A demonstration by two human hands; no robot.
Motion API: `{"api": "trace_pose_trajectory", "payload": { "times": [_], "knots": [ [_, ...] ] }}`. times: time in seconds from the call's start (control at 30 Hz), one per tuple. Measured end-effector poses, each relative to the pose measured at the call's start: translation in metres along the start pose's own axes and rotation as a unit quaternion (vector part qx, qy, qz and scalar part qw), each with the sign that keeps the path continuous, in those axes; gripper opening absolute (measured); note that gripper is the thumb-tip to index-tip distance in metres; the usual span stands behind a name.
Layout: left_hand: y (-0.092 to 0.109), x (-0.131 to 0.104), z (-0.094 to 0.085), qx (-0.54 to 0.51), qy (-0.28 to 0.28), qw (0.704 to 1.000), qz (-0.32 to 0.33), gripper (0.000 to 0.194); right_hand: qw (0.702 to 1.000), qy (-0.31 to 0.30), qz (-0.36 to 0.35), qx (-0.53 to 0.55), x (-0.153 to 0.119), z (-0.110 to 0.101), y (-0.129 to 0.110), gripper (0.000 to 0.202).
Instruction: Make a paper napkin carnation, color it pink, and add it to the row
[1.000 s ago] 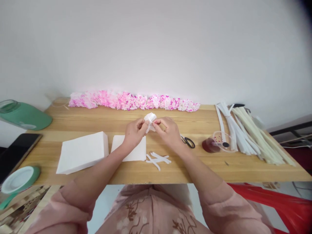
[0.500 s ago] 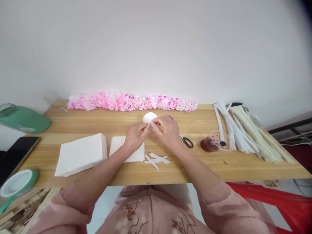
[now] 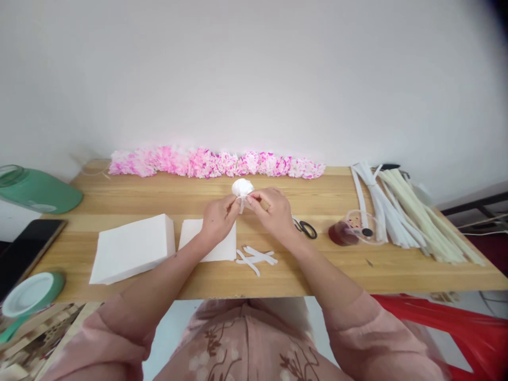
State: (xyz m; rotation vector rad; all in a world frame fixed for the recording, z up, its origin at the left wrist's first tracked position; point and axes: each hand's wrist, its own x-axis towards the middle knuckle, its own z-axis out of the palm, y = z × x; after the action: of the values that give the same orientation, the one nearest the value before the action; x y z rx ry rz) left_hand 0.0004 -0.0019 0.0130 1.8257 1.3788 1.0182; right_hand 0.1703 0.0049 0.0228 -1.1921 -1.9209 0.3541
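Observation:
A small rounded bundle of white tissue-like paper (image 3: 242, 187) rises above my fingertips over the middle of the table. My left hand (image 3: 218, 218) pinches it at its gathered base from the left. From the right, my right hand (image 3: 273, 211) is closed at the same base, thumb and forefinger together. A narrow white strip (image 3: 242, 205) hangs down between the two hands; whether it goes around the base I cannot tell. Several similar short white strips (image 3: 254, 258) lie crossed on the table below my hands, beside a flat stack of white paper sheets (image 3: 216, 248).
A thick white paper block (image 3: 130, 248) lies left, near a phone (image 3: 29, 254), green jar (image 3: 39, 190) and green-rimmed lid (image 3: 29, 293). Pink-white paper flowers (image 3: 214, 163) line the wall. Scissors (image 3: 307, 229), a cup of red liquid (image 3: 343, 233) and bundled strips (image 3: 397, 211) are right.
Both hands have stayed at the bundle's base. The fan-like paper looks more rounded now, and a strip end shows hanging between my fingers. The view has shifted slightly.

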Motion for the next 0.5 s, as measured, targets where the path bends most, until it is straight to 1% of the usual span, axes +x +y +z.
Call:
{"api": "trace_pose_trajectory", "payload": {
  "times": [0.07,0.13,0.2,0.23,0.27,0.3,0.33,0.43,0.5],
  "knots": [
    [-0.0012,0.0019,0.0008,-0.101,-0.012,0.995,-0.025,0.036,0.991,-0.003,0.089,0.104,0.0016,-0.0002,0.0006,0.02],
    [-0.001,0.0036,0.0018,-0.203,-0.024,0.977,-0.057,0.035,0.962,-0.013,0.171,0.213,0.0033,-0.0005,0.0008,0.023],
    [-0.0004,0.0046,0.0028,-0.274,-0.029,0.958,-0.083,0.034,0.93,-0.025,0.228,0.287,0.0046,-0.001,0.0005,0.025],
    [-0.0002,0.0046,0.0032,-0.294,-0.031,0.951,-0.09,0.034,0.92,-0.029,0.243,0.305,0.005,-0.0014,0.0001,0.026],
    [-0.0003,0.0045,0.0034,-0.303,-0.033,0.948,-0.092,0.034,0.917,-0.032,0.248,0.31,0.0052,-0.0019,-0.0004,0.027],
    [-0.0006,0.0042,0.0034,-0.301,-0.033,0.949,-0.09,0.035,0.923,-0.032,0.239,0.3,0.0051,-0.0025,-0.0011,0.027],
    [-0.001,0.0038,0.0033,-0.289,-0.034,0.953,-0.083,0.036,0.935,-0.03,0.22,0.276,0.0049,-0.0032,-0.0018,0.026],
    [-0.0012,0.0026,0.0022,-0.234,-0.036,0.97,-0.055,0.038,0.978,-0.008,0.137,0.154,0.004,-0.0043,-0.0034,0.023],
    [0.0001,0.0022,0.0017,-0.229,-0.04,0.971,-0.058,0.038,0.986,0.014,0.122,0.114,0.0039,-0.0041,-0.0028,0.024]
  ]
}}
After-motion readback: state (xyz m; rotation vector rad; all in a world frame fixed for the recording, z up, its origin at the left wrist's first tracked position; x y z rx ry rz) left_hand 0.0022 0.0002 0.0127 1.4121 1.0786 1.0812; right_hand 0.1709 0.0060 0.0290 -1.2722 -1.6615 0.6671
